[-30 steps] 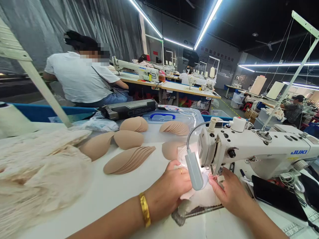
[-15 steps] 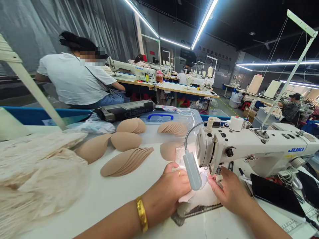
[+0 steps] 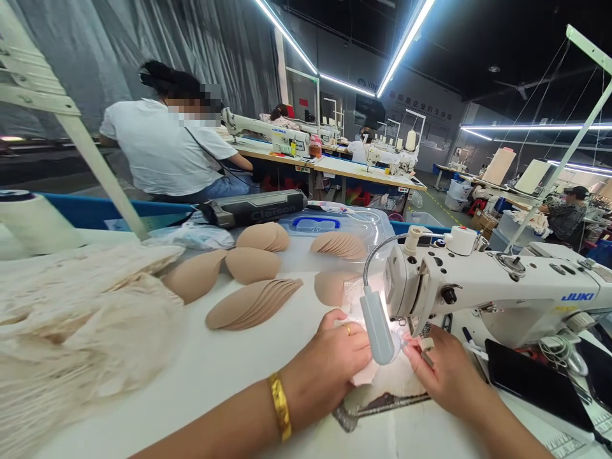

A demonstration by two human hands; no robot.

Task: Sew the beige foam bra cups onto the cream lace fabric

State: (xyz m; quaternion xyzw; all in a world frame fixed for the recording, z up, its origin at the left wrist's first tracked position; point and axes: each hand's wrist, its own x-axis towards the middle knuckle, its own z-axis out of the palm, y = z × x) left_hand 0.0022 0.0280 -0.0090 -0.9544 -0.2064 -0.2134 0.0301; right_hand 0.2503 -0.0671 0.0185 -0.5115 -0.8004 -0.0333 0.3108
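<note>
A white sewing machine [image 3: 507,287] stands at the right, its needle area lit by a grey lamp [image 3: 377,325] on a bendy neck. My left hand [image 3: 332,350], fingers bent together, holds pale fabric [image 3: 366,375] left of the needle. Behind the lamp, part of that fabric is hidden. Thumb and fingers of my right hand [image 3: 437,363] pinch the fabric's edge beside the presser foot. A beige pad [image 3: 329,288] lies just beyond my left hand, partly under lace cloth.
Stacks of beige pads [image 3: 253,306] fan out left of the machine. Cream fabric [image 3: 86,331] is heaped at the left. A clear box [image 3: 358,223] and a dark case [image 3: 258,207] lie behind. A black phone-like device [image 3: 535,382] sits at the right. A person [image 3: 162,146] sits beyond.
The whole view has shifted slightly, so the scene sits a little further right. Both hands remain on the fabric at the needle, with little change in pose.
</note>
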